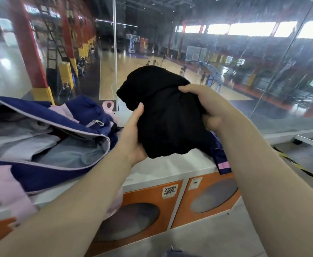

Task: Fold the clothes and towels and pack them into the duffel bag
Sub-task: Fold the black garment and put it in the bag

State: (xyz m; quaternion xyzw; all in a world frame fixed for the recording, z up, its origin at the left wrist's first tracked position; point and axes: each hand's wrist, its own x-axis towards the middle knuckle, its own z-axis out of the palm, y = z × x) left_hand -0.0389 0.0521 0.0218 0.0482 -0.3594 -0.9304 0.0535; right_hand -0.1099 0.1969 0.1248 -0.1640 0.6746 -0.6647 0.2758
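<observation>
A bundled black garment [163,112] is held up in the air between both hands, above the white top of the cabinet [170,164]. My left hand [133,134] grips its lower left side, thumb up along the cloth. My right hand [205,106] grips its upper right side, fingers curled over the top. The navy and lilac duffel bag [46,169] lies unzipped at the left, with grey folded cloth [40,143] inside. A navy strap with a pink band [222,162] hangs off the cabinet edge under the garment.
The cabinet front has orange panels with round dark windows [135,219] and a QR sticker [169,191]. A glass wall [263,89] stands right behind the cabinet, overlooking a basketball court. Black and yellow tape [303,171] marks the floor at the right.
</observation>
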